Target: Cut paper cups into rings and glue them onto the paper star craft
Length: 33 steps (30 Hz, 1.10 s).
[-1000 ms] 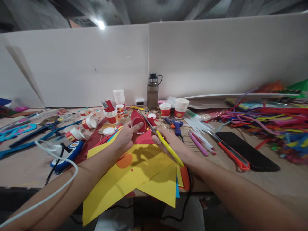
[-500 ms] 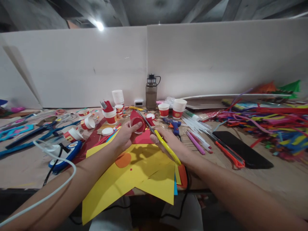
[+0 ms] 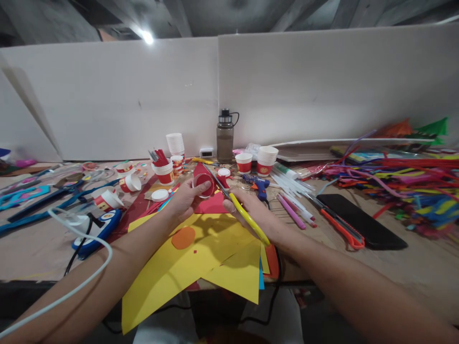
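Observation:
My left hand [image 3: 191,198] pinches a piece of red paper [image 3: 202,174] with its thumb on top; a pale round outline shows on the paper, and I cannot tell whether it is a drawn line or a rim. My right hand [image 3: 245,208] is closed around yellow-handled scissors [image 3: 247,219]. Their blades point up and left, along the right edge of the red paper. Beneath both hands lie yellow paper sheets [image 3: 158,272], with an orange paper circle [image 3: 183,238] on top. A red sheet [image 3: 211,205] lies just beyond them.
Behind stand a water bottle [image 3: 225,141], paper cups [image 3: 267,160] and a cup of red sticks [image 3: 163,172]. To the right lie a glue gun [image 3: 261,186], markers [image 3: 291,211], a red utility knife [image 3: 344,229], a phone [image 3: 362,222] and pipe cleaners [image 3: 405,186]. A white cable [image 3: 103,248] crosses my left forearm.
The red paper in my left hand has tilted slightly, its round outline now facing me a little more. The scissors have hardly moved, and the whole view has shifted a touch.

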Available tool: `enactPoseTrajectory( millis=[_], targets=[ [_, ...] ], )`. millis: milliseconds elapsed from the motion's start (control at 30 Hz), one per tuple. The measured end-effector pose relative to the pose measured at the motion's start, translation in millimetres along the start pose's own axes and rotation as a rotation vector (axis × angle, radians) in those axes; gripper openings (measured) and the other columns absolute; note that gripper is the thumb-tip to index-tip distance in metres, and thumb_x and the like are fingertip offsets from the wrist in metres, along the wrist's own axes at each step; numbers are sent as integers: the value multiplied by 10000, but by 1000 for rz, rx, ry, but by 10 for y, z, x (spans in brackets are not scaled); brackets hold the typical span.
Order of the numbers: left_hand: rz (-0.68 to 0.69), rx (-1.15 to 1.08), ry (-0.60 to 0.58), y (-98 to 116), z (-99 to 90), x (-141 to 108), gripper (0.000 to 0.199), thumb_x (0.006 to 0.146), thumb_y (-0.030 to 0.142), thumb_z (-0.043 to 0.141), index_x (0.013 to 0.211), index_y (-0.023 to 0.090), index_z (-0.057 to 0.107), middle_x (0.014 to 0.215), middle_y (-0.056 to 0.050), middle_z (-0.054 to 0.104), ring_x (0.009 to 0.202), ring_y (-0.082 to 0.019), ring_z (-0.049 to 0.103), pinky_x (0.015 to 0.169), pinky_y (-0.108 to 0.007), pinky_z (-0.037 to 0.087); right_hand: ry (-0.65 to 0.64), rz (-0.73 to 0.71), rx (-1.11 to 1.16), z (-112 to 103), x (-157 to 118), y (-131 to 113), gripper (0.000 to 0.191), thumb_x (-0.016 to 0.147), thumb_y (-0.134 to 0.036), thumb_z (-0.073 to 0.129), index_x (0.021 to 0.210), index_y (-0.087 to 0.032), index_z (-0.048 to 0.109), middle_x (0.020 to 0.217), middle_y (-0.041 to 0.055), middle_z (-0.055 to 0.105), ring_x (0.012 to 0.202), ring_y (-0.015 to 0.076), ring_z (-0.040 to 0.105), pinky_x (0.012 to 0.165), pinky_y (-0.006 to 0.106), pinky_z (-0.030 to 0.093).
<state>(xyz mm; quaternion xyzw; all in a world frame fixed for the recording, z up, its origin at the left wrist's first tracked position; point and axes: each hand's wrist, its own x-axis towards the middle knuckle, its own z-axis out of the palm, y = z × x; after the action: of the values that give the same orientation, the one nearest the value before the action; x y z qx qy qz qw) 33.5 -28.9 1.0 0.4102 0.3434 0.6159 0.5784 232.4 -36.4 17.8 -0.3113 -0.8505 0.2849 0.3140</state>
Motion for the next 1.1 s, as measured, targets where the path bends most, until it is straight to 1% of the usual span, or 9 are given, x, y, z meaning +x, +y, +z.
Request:
enactPoseTrajectory(
  millis=[233,367,500,633,767,933,1100],
  targets=[
    [-10,13,-6,19,-9,8,314,584,257,845,798,140,648,704,-4,665,597,-87,592,557,-184,466,-5,5,-2,3,1,10,431,898,-595,424,882,-190,570,810,16,588,707,143,487,636,261,371],
    [-13,17,-7,30,-4,12,337,560,253,856,800,140,648,723,-11,678,615,-95,607,583,-194,487,-16,-4,13,2,7,12,405,900,-573,438,873,-190,566,831,22,596,724,147,497,642,263,380],
    [-23,13,17,35,-4,14,337,552,255,859,783,136,644,707,-5,672,597,-85,598,569,-182,480,-21,-3,6,-3,1,12,374,898,-555,456,852,-196,546,828,21,590,728,148,500,647,268,383],
    [-18,4,20,23,-15,17,332,566,251,854,802,142,649,727,-1,675,604,-82,602,558,-176,480,-31,14,10,-20,-15,-21,355,902,-540,447,836,-199,522,798,17,574,717,151,499,634,276,381],
    [-19,-3,4,25,-1,5,315,576,241,851,803,139,658,729,-5,681,608,-81,605,563,-173,488,-29,2,40,-37,-24,-65,338,903,-525,449,827,-201,506,823,17,570,728,149,497,646,279,386],
    [-12,-14,4,35,22,-10,287,570,221,854,765,131,663,697,-8,678,602,-86,604,591,-188,508,-26,41,26,-33,-19,-64,336,902,-521,450,815,-199,494,802,13,561,716,146,493,628,273,375],
    [-21,17,1,33,7,-6,307,577,225,852,808,128,675,728,-16,693,622,-93,618,614,-198,516,-33,55,-3,-16,-10,-20,329,901,-514,451,806,-201,484,757,0,540,675,137,465,600,269,340]
  ],
)
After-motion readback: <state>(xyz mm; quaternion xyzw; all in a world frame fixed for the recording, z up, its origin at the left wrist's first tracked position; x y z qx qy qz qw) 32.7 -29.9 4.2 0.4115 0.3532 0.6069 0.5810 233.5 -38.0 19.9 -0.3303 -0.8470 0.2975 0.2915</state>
